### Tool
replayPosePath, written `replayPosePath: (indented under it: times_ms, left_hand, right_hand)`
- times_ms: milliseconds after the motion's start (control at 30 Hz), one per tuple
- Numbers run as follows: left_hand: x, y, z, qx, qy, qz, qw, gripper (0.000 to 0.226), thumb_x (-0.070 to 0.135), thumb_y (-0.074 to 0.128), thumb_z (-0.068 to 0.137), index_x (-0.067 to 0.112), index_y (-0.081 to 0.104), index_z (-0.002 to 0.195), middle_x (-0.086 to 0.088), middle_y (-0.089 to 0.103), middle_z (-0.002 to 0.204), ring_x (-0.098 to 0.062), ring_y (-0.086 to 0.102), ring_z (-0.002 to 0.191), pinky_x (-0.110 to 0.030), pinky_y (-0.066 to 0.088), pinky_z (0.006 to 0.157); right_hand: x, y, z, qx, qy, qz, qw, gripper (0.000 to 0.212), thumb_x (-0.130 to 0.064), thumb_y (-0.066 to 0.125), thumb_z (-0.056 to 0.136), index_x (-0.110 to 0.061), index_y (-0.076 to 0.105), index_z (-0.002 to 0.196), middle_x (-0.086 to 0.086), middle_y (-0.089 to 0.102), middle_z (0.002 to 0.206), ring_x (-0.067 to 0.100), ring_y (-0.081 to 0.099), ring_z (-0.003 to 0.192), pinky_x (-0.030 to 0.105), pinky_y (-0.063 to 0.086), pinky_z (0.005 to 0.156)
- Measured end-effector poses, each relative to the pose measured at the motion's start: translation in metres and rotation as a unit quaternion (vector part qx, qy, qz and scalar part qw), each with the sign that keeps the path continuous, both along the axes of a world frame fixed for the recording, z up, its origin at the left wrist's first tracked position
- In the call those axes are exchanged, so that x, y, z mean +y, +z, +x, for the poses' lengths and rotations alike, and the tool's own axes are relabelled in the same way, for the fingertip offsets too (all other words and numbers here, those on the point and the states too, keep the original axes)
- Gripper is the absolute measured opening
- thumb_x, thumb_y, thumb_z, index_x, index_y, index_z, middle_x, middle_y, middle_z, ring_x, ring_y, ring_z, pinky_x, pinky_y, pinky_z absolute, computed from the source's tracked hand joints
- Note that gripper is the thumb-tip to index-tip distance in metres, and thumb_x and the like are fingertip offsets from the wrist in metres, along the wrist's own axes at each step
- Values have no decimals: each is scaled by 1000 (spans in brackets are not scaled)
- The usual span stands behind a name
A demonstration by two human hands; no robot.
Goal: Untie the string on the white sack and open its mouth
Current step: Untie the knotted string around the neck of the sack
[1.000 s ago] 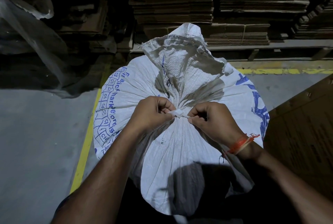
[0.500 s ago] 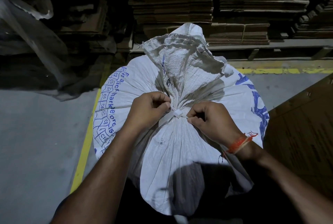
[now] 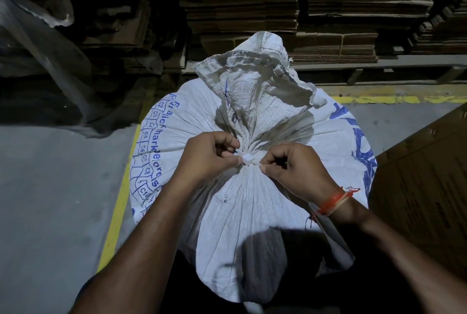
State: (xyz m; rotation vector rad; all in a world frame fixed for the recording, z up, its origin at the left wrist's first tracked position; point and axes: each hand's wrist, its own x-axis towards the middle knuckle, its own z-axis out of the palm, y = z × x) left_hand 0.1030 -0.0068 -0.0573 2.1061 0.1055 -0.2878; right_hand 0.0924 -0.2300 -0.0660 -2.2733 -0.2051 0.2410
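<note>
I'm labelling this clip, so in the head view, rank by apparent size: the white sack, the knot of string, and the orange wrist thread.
1. white sack
2. orange wrist thread
3. knot of string, only slightly smaller, and partly hidden by fingers, so that order is unsure.

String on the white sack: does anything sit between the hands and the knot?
Nothing visible does. The left hand and right hand both pinch the string at the gathered neck of the white sack, still tied shut.

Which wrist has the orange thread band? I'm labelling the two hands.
The right hand, pinching the string at the white sack neck; its orange wrist band shows. The left hand has a bare wrist.
</note>
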Motion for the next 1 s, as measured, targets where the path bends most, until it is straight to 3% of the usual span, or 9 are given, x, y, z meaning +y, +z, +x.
replayPosePath:
  times_ms: [267,567,833,900,1000]
  left_hand:
    - [-2,-3,0,-6,5,-1,1000,24,11,90,77,17,81,98,-2,80,81,-9,69,69,-13,55,68]
    - [-1,-8,-2,13,25,-32,999,24,14,90,76,21,79,97,8,76,68,-3,71,65,-31,60,77]
    - [0,-6,-4,18,24,-67,997,23,22,89,71,20,78,91,-5,80,74,-18,77,71,-48,63,84]
    - [0,-6,-4,18,19,-66,997,17,20,89,74,17,77,86,-3,79,71,-17,76,68,-45,62,80]
    - [-1,-5,-4,20,4,-57,998,10,13,87,80,13,77,83,2,72,64,-8,68,60,-29,54,71]
  right_hand:
    - [2,1,-1,16,-10,60,998,9,-22,84,82,-20,77,76,-4,72,67,1,59,61,18,46,61]
    - [7,0,-2,-2,-9,63,998,8,-13,80,83,-21,79,81,1,74,71,2,54,57,9,42,56]
    - [6,1,-3,0,-15,64,998,10,-13,80,83,-21,77,77,1,73,70,2,55,59,8,42,56]
    - [6,1,-3,1,-16,65,998,10,-13,80,83,-20,76,76,1,73,70,3,56,59,9,43,57]
    - [6,0,-3,1,-14,58,998,10,-15,80,83,-19,76,75,1,73,70,6,58,59,10,44,58]
